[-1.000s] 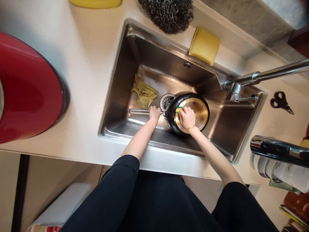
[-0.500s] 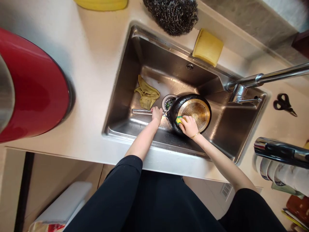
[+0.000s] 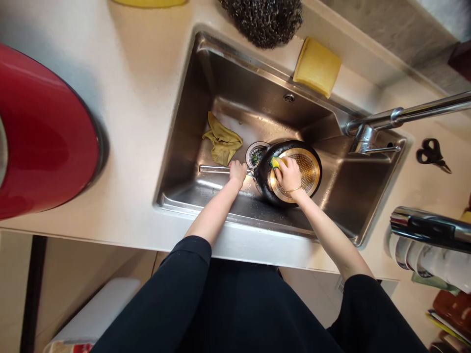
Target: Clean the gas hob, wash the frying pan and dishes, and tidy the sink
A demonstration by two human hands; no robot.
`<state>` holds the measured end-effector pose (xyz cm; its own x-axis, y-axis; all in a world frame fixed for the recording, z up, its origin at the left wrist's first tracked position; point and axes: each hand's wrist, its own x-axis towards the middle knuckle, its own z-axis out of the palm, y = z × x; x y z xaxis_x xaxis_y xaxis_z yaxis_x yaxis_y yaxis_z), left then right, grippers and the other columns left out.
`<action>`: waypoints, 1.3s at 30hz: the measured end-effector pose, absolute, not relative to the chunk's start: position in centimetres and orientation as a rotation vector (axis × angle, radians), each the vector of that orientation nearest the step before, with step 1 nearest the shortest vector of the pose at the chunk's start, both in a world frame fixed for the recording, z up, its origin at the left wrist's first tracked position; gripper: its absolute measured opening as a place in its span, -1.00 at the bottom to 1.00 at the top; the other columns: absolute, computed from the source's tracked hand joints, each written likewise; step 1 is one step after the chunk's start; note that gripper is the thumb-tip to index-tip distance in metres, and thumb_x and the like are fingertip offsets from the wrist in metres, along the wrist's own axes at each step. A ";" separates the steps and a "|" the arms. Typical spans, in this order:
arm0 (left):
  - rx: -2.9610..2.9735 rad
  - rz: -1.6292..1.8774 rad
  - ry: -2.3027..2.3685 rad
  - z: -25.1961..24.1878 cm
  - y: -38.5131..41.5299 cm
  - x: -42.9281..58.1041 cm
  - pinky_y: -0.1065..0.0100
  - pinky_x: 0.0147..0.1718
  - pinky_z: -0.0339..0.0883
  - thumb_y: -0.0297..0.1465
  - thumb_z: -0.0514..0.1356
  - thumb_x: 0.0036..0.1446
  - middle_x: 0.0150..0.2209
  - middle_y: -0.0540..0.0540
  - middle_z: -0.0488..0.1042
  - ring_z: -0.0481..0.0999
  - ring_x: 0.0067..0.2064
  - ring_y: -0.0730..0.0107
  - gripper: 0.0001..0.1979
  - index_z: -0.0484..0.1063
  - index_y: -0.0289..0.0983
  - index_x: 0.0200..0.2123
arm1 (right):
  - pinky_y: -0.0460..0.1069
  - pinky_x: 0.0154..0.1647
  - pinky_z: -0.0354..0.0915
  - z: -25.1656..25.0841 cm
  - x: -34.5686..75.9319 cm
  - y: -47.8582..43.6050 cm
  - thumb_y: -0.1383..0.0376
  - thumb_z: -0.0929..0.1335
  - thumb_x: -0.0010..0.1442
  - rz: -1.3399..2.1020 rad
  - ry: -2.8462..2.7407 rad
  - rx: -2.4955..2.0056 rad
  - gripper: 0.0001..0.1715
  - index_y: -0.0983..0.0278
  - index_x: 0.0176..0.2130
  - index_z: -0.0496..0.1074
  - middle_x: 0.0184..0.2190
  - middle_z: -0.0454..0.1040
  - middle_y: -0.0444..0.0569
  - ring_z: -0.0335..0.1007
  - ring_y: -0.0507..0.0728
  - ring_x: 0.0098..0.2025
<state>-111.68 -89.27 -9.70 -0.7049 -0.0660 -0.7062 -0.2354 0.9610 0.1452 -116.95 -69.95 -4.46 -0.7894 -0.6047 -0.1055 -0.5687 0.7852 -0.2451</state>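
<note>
Frying pan (image 3: 264,180) lies overturned, your left hand (image 3: 238,171) gripping its handle (image 3: 214,169), your right hand (image 3: 289,174) pinching a sponge (image 3: 275,163) at its underside (image 3: 308,170)

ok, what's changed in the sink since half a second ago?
The right grip has moved the small yellow-and-green sponge away from the person, along the handle side of the round black pan and its gold-coloured dotted base. Nothing newly taken or let go. Unchanged: left grip on the shiny metal handle, pan upside down, crumpled olive-yellow cloth in place.
</note>
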 end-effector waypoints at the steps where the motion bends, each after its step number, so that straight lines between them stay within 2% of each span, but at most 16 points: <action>1: -0.189 0.289 2.354 -9.6 -89.4 -111.8 0.14 -0.03 0.01 -0.57 -0.19 0.24 -0.02 -0.40 0.43 0.29 0.06 0.06 -0.59 0.36 -0.42 -0.01 | 0.12 -0.08 0.15 -4.5 -116.9 -69.9 0.20 0.20 0.27 -0.307 2.798 -0.929 -0.55 0.28 0.10 0.34 -0.02 0.33 0.15 0.14 0.28 -0.03; 8: 0.019 0.315 2.367 -8.8 -90.7 -113.1 0.13 -0.01 0.08 -0.50 0.00 0.17 -0.06 -0.31 0.51 0.32 0.06 0.04 -0.67 0.46 -0.34 -0.07 | 0.14 -0.02 0.14 -5.0 -116.5 -69.1 0.13 0.34 0.13 -0.333 2.792 -0.912 -0.42 0.30 0.11 0.33 0.00 0.30 0.16 0.13 0.29 -0.03; 12: -0.010 0.402 2.375 -8.9 -90.9 -113.0 0.11 0.00 0.14 -0.41 0.06 0.14 -0.04 -0.35 0.48 0.31 0.09 -0.01 -0.67 0.44 -0.33 -0.04 | 0.12 -0.04 0.15 -4.9 -116.7 -68.8 0.15 0.30 0.17 -0.333 2.800 -0.878 -0.49 0.28 0.08 0.37 -0.01 0.33 0.13 0.14 0.27 -0.05; 16: -0.158 0.599 2.290 -9.3 -90.2 -113.2 0.08 0.05 0.13 -0.33 0.15 0.00 0.06 -0.28 0.42 0.29 0.12 -0.03 -0.52 0.35 -0.28 0.04 | 0.09 -0.07 0.15 -4.5 -116.8 -69.3 0.23 0.24 0.23 -0.345 2.822 -0.832 -0.59 0.28 0.04 0.41 -0.04 0.36 0.11 0.15 0.25 -0.07; 21: -0.529 1.032 2.132 -9.3 -88.6 -113.6 0.02 0.17 -0.07 -0.04 -0.03 0.11 0.09 -0.12 0.42 0.21 0.22 0.04 -0.43 0.23 -0.12 0.15 | 0.08 -0.11 0.13 -4.2 -115.1 -69.0 0.32 0.23 0.24 -0.334 2.782 -0.896 -0.65 0.28 -0.03 0.44 -0.10 0.39 0.10 0.13 0.24 -0.08; 23: -0.573 1.089 2.146 -9.3 -88.0 -113.3 0.01 0.21 -0.17 0.08 -0.03 0.06 0.05 -0.11 0.46 0.19 0.24 0.04 -0.34 0.22 -0.12 0.15 | 0.07 -0.12 0.11 -4.2 -114.1 -68.3 0.34 0.21 0.25 -0.314 2.710 -1.013 -0.64 0.28 -0.01 0.43 -0.12 0.39 0.09 0.13 0.22 -0.09; 27: -0.533 1.062 2.242 -9.9 -87.6 -112.6 -0.01 0.22 -0.26 0.18 0.05 -0.04 0.03 -0.10 0.48 0.18 0.23 0.01 -0.29 0.31 -0.11 0.08 | 0.06 -0.15 0.07 -4.1 -114.0 -67.5 0.31 0.21 0.28 -0.236 2.600 -1.217 -0.66 0.27 -0.02 0.44 -0.16 0.42 0.08 0.13 0.20 -0.12; 31: -0.383 1.024 2.201 -10.4 -88.1 -112.8 -0.11 0.21 -0.31 0.21 0.06 -0.08 0.02 -0.08 0.48 0.13 0.25 -0.07 -0.33 0.42 -0.08 -0.03 | 0.08 -0.18 0.05 -4.2 -115.7 -68.4 0.29 0.18 0.30 -0.186 2.712 -1.095 -0.64 0.28 -0.01 0.43 -0.15 0.40 0.11 0.11 0.23 -0.11; 36: -0.376 0.956 2.158 -10.6 -88.5 -113.4 -0.17 0.21 -0.32 0.21 0.07 -0.11 0.00 -0.17 0.48 0.11 0.26 -0.07 -0.33 0.45 -0.15 -0.11 | 0.07 -0.21 0.04 -3.7 -114.5 -68.0 0.29 0.18 0.29 -0.125 2.632 -1.171 -0.66 0.29 -0.06 0.44 -0.23 0.39 0.10 0.10 0.22 -0.16; 39: -0.360 0.938 2.143 -10.4 -88.5 -113.6 -0.19 0.21 -0.31 0.21 0.06 -0.10 -0.07 -0.17 0.51 0.12 0.25 -0.08 -0.39 0.47 -0.16 -0.25 | 0.07 -0.22 0.02 -3.6 -113.7 -67.8 0.29 0.19 0.30 -0.097 2.571 -1.260 -0.67 0.29 -0.07 0.45 -0.27 0.39 0.09 0.10 0.21 -0.18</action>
